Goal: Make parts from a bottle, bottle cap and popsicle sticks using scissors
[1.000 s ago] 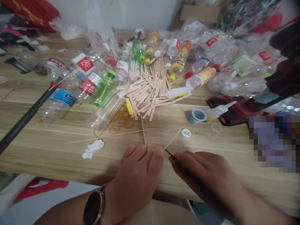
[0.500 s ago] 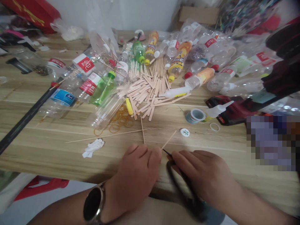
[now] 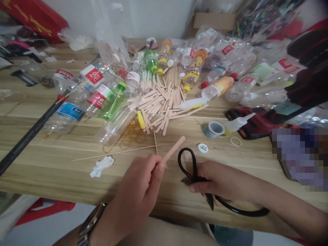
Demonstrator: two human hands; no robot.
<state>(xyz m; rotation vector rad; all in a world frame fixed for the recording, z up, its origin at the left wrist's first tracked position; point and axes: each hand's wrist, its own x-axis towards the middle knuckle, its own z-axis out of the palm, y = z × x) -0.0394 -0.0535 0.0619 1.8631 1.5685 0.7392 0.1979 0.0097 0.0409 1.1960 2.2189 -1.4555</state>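
A flat wooden craft stick is pinched in my left hand, between thumb and forefinger, its rounded end pointing up and right. My right hand is closed around black-handled scissors near their pivot. One handle loop rises above the hand, the other stretches right under the wrist, and the blades are spread apart. The scissors and the stick do not touch. Just beyond my left hand a thin wooden piece lies on the table, beside a long thin skewer.
Many craft sticks are heaped mid-table, with plastic bottles around them, such as a green one. Rubber bands, a tape roll, a glue bottle, a white cap and a crumpled glove lie closer.
My left hand has turned, so the stick's broad face now shows. The scissors have drawn back from the stick and swung round in my right hand, from closed-looking to spread.
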